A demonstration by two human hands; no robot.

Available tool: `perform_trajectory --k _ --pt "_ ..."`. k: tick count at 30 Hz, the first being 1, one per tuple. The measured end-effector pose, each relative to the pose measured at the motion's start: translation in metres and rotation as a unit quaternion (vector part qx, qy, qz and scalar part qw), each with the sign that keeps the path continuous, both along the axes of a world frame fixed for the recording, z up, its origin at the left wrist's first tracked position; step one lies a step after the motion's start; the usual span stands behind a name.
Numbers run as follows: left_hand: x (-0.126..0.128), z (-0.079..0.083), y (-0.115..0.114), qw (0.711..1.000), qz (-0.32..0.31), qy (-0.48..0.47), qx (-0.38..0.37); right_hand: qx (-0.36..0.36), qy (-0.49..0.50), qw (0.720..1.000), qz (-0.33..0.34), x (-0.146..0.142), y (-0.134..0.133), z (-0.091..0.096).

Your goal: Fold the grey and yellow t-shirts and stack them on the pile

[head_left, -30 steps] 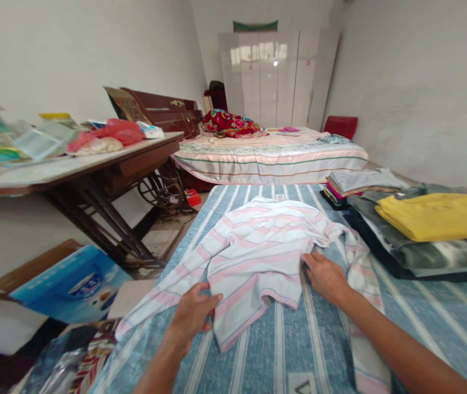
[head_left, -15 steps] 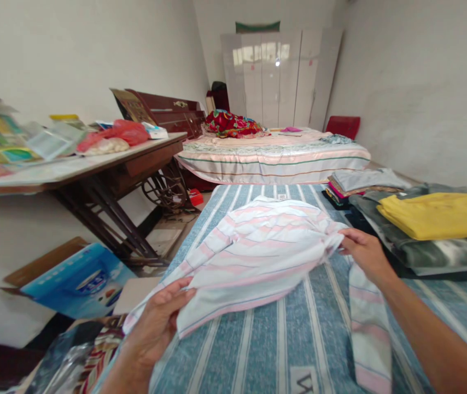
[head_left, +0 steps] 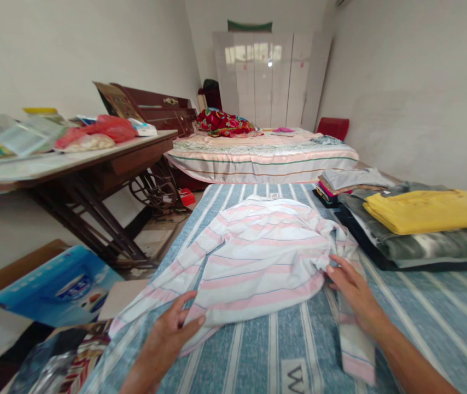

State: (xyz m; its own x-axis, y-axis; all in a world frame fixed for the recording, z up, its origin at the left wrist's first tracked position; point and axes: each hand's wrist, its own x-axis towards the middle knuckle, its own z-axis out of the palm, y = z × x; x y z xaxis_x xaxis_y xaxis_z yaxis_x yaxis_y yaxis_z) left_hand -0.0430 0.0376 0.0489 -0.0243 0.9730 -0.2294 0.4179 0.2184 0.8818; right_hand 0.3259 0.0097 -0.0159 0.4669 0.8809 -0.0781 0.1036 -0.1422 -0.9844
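Observation:
A white shirt with pink stripes (head_left: 258,257) lies spread on the blue striped bedsheet (head_left: 422,312) in front of me. My left hand (head_left: 171,331) pinches the shirt's lower left hem between thumb and fingers. My right hand (head_left: 350,284) rests on the shirt's right edge, fingers closed around the bunched fabric there. One long sleeve runs out to the lower left, the other hangs down under my right forearm.
Folded clothes, with a yellow garment (head_left: 426,210) on top, are stacked on the bed at the right. A wooden table (head_left: 94,164) with bags and papers stands at the left, a blue box (head_left: 53,284) below it. Farther back are a second bed (head_left: 258,156) and a white wardrobe (head_left: 270,76).
Both hands lifted the shirt's lower edge and pulled it wider apart, then laid it flatter on the sheet. The right hand moved out to the right edge and down.

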Motion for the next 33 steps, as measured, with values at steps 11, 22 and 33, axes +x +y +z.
perform_trajectory --k 11,22,33 --pt "0.015 0.016 0.009 0.991 0.058 -0.063 0.101 0.069 -0.06 0.995 -0.041 0.01 0.024 0.016" --pt "-0.001 0.004 -0.011 0.994 0.038 -0.092 -0.048 -0.077 0.217 0.973 -0.027 0.001 -0.054 0.027" --pt "-0.014 -0.026 -0.011 0.997 -0.003 0.075 0.019 -0.093 -0.251 0.959 0.091 -0.018 -0.073 0.012"
